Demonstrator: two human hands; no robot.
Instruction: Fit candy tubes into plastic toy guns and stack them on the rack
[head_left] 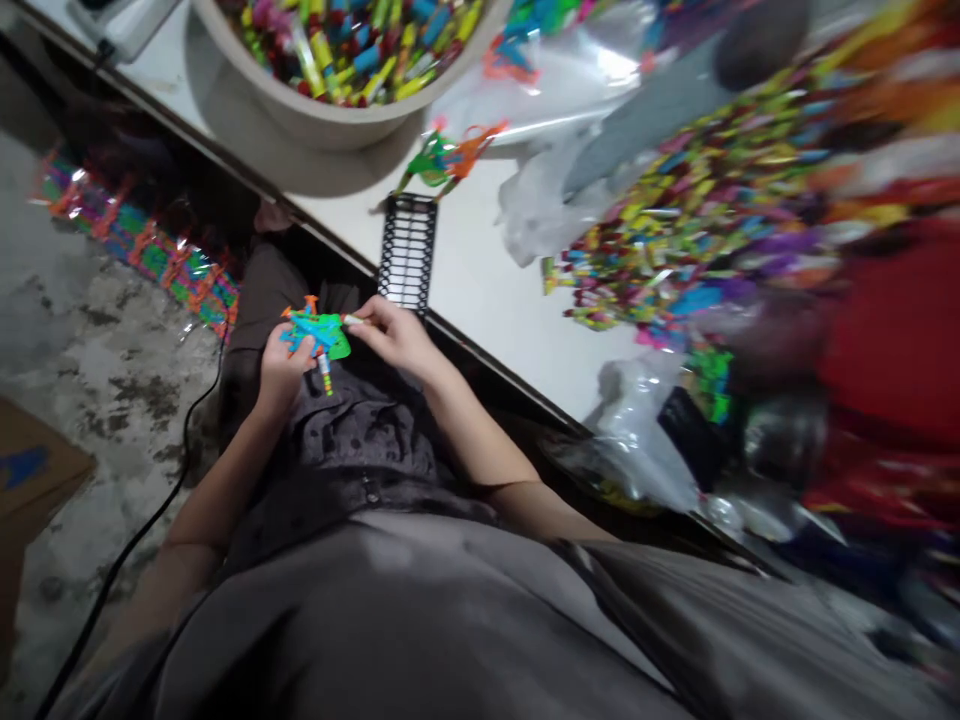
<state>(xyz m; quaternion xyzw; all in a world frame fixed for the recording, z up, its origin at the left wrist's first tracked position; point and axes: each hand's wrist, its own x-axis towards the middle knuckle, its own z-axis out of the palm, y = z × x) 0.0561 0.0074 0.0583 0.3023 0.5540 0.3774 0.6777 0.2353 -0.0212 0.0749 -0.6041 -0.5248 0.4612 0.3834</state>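
My left hand is closed around a cluster of small blue, green and orange plastic toys above my lap. A short striped tube with yellow and red bands hangs from the underside of the cluster. Beside it, my right hand pinches a small pale tube-like piece at the green part of the cluster. Its exact kind is too small to make out. On the table edge just beyond the right hand lies a black mesh rack. A green and an orange plastic toy lie at its far end.
A large round tub of colourful wrapped tubes stands on the white table. A heap of similar tubes and plastic bags cover the right side. Packed toys lie on the floor at left, near a black cable and cardboard box.
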